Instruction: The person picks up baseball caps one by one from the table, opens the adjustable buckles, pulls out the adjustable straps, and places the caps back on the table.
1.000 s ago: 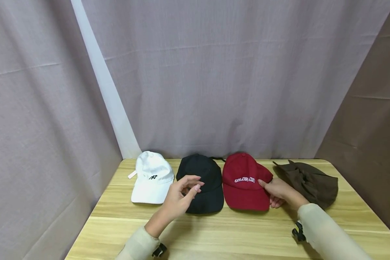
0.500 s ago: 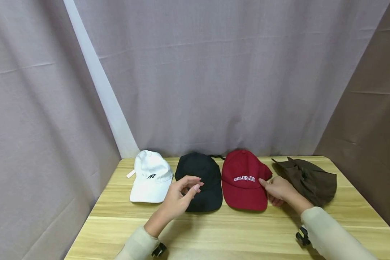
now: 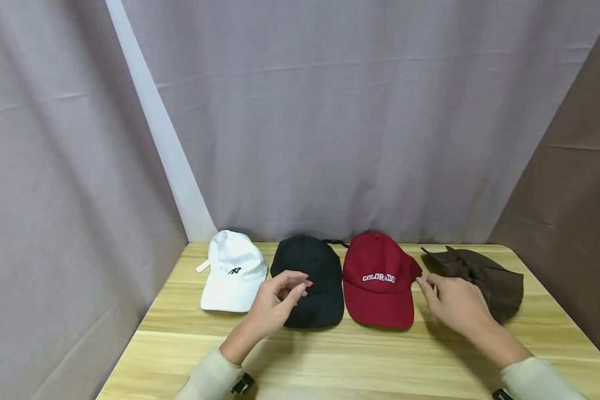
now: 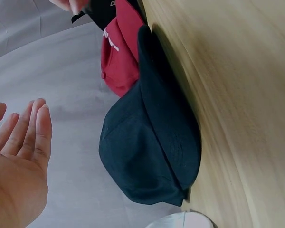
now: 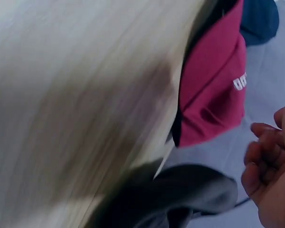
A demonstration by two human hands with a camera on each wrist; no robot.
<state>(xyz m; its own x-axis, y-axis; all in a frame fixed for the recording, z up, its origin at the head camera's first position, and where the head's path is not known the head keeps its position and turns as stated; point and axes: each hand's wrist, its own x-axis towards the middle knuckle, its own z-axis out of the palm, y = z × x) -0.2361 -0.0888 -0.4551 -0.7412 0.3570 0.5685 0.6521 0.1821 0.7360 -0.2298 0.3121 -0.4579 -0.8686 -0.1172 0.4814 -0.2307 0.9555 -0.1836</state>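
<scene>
Four hats would be too exact, so several stand in a row: a white cap (image 3: 234,272) at left, a black cap (image 3: 307,261), a red cap (image 3: 375,261) lettered COLORADO, and a dark brown hat (image 3: 485,278) at right. My left hand (image 3: 275,303) hovers in front of the black cap, fingers loosely bent, nothing in them; in the left wrist view it is apart from that cap (image 4: 142,142). My right hand (image 3: 455,303) is just right of the red cap, its fingertips by the side edge. In the right wrist view its loosely curled fingers stand off the red cap (image 5: 211,85).
The hats sit along the back of a light wooden table (image 3: 330,361). Grey curtain (image 3: 340,139) hangs right behind them, and more cloth closes in both sides. A pale tag (image 3: 203,266) sticks out beside the white cap.
My right hand has let go of the red cap's right side and drawn back to the right. The cap stays in place. My left hand has hardly moved.
</scene>
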